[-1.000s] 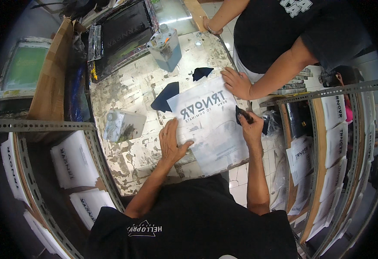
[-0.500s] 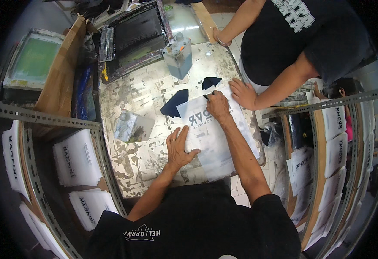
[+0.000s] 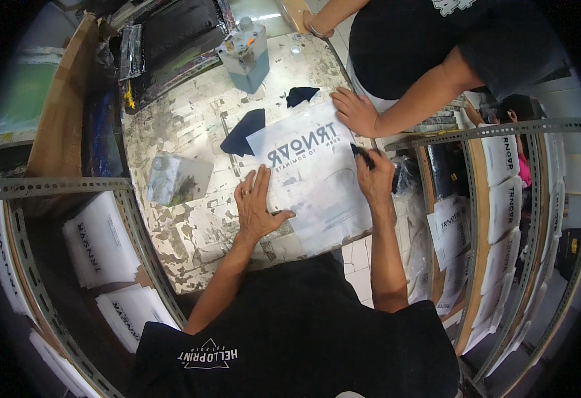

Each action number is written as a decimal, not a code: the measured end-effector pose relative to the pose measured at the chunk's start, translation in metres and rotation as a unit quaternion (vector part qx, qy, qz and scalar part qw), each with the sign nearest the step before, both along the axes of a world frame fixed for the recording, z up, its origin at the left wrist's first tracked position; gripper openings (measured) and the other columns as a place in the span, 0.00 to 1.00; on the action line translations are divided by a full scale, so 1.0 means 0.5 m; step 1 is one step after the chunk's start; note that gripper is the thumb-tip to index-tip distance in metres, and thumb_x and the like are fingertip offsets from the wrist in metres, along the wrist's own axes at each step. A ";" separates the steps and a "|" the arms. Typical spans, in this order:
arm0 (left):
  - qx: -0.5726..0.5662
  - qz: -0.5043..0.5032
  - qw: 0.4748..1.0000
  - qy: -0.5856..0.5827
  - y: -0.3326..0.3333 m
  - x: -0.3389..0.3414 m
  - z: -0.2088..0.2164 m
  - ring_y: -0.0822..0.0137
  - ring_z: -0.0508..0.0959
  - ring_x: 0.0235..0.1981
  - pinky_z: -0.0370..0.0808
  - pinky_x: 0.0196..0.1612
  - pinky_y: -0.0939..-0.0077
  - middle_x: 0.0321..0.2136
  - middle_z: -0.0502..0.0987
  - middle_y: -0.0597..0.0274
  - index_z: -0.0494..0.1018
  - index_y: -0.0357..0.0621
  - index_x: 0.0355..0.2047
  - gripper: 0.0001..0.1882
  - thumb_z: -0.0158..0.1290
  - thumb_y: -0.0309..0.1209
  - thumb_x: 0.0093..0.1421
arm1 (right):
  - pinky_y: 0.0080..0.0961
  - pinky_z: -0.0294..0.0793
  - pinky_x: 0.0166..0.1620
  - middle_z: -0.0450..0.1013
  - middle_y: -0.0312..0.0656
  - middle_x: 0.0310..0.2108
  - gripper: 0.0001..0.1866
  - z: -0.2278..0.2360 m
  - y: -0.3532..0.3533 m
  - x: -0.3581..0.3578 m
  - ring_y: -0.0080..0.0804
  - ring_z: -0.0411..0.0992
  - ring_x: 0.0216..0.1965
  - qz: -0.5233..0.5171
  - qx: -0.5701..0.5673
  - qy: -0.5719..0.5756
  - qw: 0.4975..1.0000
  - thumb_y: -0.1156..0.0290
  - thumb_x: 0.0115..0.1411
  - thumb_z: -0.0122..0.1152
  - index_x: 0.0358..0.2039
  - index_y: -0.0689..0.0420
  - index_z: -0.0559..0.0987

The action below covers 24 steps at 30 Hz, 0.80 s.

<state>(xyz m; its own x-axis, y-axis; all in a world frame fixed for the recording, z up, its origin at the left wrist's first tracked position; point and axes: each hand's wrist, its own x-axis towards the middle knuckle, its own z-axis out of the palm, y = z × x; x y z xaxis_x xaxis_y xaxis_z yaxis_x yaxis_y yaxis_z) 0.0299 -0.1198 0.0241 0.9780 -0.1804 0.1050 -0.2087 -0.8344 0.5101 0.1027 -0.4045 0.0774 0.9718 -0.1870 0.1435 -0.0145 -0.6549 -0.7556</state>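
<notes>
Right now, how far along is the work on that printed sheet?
Done: the sheet lies flat on the table, lettering already on it. In hand: the left hand presses it down, the right hand holds a dark tool on it, and a co-worker's hand pins its far corner. What is left cannot be told.

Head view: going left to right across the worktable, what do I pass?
Translucent plastic jug → left hand flat on the white printed sheet → right hand gripping a dark tool → co-worker's hand near the table's right edge.
</notes>
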 end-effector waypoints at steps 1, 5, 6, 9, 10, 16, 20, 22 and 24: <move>0.004 0.001 1.000 0.003 0.000 0.000 -0.003 0.49 0.57 0.69 0.47 0.68 0.49 0.69 0.60 0.48 0.59 0.35 0.68 0.65 0.66 0.67 0.38 | 0.39 0.76 0.42 0.77 0.59 0.38 0.12 0.001 -0.002 -0.029 0.55 0.77 0.38 -0.011 -0.008 0.016 1.000 0.78 0.54 0.61 0.39 0.64 0.83; 0.006 0.001 1.000 0.010 -0.001 0.000 -0.003 0.49 0.56 0.70 0.46 0.68 0.50 0.69 0.59 0.49 0.57 0.35 0.68 0.66 0.66 0.67 0.37 | 0.41 0.75 0.39 0.75 0.55 0.34 0.12 -0.094 0.011 -0.120 0.54 0.75 0.35 0.013 -0.074 -0.029 0.997 0.76 0.53 0.64 0.40 0.62 0.83; 0.005 0.000 1.000 0.009 -0.001 0.001 -0.004 0.50 0.56 0.70 0.46 0.68 0.50 0.69 0.59 0.49 0.57 0.35 0.69 0.67 0.66 0.67 0.37 | 0.42 0.75 0.38 0.74 0.54 0.33 0.13 -0.116 0.028 -0.127 0.53 0.74 0.34 0.010 -0.080 -0.037 0.996 0.76 0.53 0.65 0.40 0.61 0.83; 0.004 0.000 1.000 0.007 0.000 0.002 -0.006 0.50 0.56 0.70 0.46 0.68 0.50 0.69 0.60 0.48 0.56 0.35 0.69 0.67 0.66 0.67 0.36 | 0.42 0.75 0.39 0.73 0.51 0.33 0.13 -0.117 0.092 -0.118 0.51 0.73 0.36 0.061 -0.108 -0.065 0.990 0.77 0.52 0.64 0.40 0.60 0.82; 0.003 -0.001 1.000 0.006 -0.001 0.003 -0.007 0.50 0.56 0.70 0.46 0.68 0.50 0.69 0.60 0.49 0.56 0.35 0.69 0.68 0.66 0.67 0.36 | 0.41 0.75 0.39 0.73 0.51 0.33 0.13 -0.127 0.101 -0.114 0.50 0.73 0.36 0.091 -0.127 -0.065 0.986 0.78 0.52 0.64 0.39 0.60 0.82; -0.007 0.004 1.000 0.008 -0.001 0.003 -0.003 0.51 0.56 0.70 0.45 0.69 0.50 0.69 0.60 0.49 0.55 0.36 0.69 0.69 0.68 0.66 0.34 | 0.42 0.76 0.40 0.74 0.51 0.34 0.12 -0.136 0.015 -0.062 0.51 0.73 0.37 -0.021 -0.189 -0.031 0.981 0.78 0.51 0.62 0.38 0.61 0.83; -0.002 0.007 1.000 0.023 -0.002 0.003 -0.006 0.50 0.56 0.70 0.46 0.69 0.50 0.69 0.60 0.49 0.55 0.36 0.69 0.69 0.68 0.65 0.34 | 0.41 0.76 0.41 0.74 0.51 0.34 0.12 -0.137 0.088 -0.097 0.50 0.73 0.38 0.083 -0.111 -0.053 0.989 0.79 0.51 0.62 0.38 0.58 0.83; -0.003 0.007 1.000 0.017 0.001 0.002 -0.007 0.50 0.56 0.70 0.46 0.68 0.50 0.69 0.60 0.49 0.56 0.36 0.69 0.69 0.68 0.65 0.34 | 0.42 0.76 0.42 0.75 0.51 0.35 0.12 -0.138 0.101 -0.103 0.51 0.73 0.39 0.110 -0.110 -0.042 0.987 0.78 0.51 0.62 0.37 0.59 0.83; -0.009 0.006 1.000 0.014 0.000 0.002 -0.006 0.50 0.56 0.70 0.46 0.68 0.51 0.69 0.60 0.49 0.56 0.36 0.69 0.69 0.69 0.65 0.34 | 0.43 0.76 0.42 0.75 0.51 0.35 0.12 -0.148 0.052 -0.076 0.52 0.73 0.39 0.045 -0.137 -0.043 0.989 0.77 0.51 0.62 0.38 0.59 0.82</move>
